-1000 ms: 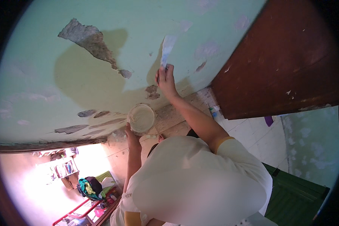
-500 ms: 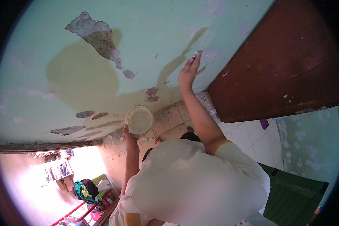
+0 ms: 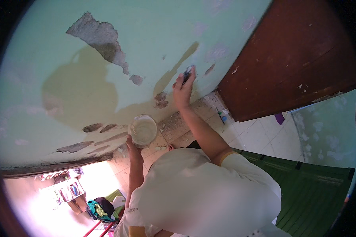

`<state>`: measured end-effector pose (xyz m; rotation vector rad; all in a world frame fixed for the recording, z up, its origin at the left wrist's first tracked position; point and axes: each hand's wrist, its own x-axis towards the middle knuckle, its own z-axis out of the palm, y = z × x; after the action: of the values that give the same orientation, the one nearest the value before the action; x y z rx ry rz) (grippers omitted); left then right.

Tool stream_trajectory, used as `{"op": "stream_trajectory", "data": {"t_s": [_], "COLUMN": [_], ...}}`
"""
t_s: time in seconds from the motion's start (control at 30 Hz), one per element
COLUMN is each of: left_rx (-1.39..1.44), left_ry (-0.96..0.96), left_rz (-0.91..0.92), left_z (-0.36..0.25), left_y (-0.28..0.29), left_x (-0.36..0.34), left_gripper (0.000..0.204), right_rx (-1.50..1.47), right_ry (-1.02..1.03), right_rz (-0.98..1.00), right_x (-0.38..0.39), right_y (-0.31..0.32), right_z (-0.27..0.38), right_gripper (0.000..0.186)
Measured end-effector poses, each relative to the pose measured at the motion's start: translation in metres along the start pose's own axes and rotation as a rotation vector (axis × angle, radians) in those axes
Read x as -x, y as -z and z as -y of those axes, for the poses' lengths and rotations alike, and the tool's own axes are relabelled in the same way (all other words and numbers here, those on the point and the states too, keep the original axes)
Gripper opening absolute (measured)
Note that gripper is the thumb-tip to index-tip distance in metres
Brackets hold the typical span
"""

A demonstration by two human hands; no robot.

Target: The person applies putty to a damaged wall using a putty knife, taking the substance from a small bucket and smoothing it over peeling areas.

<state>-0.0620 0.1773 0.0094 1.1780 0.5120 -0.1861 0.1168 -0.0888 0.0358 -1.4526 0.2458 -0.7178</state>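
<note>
My left hand grips the side of a round white tub, its fingers partly hidden beneath it. Pale, creamy paste coats the inside of this tub. Up and to the right, my right hand is closed around a small dark putty knife with whitish stuff near its tip. The tool is at or close to the pale green wall; whether it touches cannot be made out. Beside that hand, a brown chipped patch and a narrow chip mark the paint.
A large grey bare patch and several lower chips scar the wall at left. A dark brown wooden panel stands at right. Behind me is a green slatted piece. Debris lies on the tiled floor; clothes are heaped lower left.
My right hand has come down and left along the wall with the putty knife. The tub has shifted slightly left in view, still in my left hand. More of the green slatted piece shows.
</note>
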Motion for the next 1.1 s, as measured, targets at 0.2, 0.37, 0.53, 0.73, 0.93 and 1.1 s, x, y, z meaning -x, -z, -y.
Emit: {"op": "stream_trajectory", "data": {"t_s": [0.2, 0.37, 0.53, 0.73, 0.93, 1.1], "left_rx": [-0.021, -0.031, -0.017, 0.028, 0.158, 0.179], "left_ry": [0.004, -0.032, -0.050, -0.017, -0.058, -0.076], "left_rz": [-0.055, -0.080, -0.196, -0.206, -0.381, -0.474], "left_z": [0.000, -0.010, -0.007, 0.018, 0.027, 0.022], "left_y": [0.007, 0.012, 0.028, 0.050, 0.069, 0.082], "left_x": [0.000, 0.011, 0.021, 0.023, 0.043, 0.052], "left_gripper": [0.077, 0.080, 0.078, 0.071, 0.074, 0.073], "right_rx": [-0.060, -0.166, -0.123, -0.072, -0.058, -0.006], "right_ry": [0.002, -0.164, 0.095, -0.115, 0.010, -0.043], "right_rz": [0.066, 0.173, 0.062, 0.257, 0.054, 0.089], "right_x": [-0.061, 0.025, -0.040, 0.009, -0.032, -0.049], "right_y": [-0.008, -0.020, -0.015, -0.035, -0.001, -0.030], "right_z": [0.036, 0.046, 0.086, 0.071, 0.080, 0.072], "right_gripper": [0.056, 0.052, 0.048, 0.051, 0.047, 0.049]}}
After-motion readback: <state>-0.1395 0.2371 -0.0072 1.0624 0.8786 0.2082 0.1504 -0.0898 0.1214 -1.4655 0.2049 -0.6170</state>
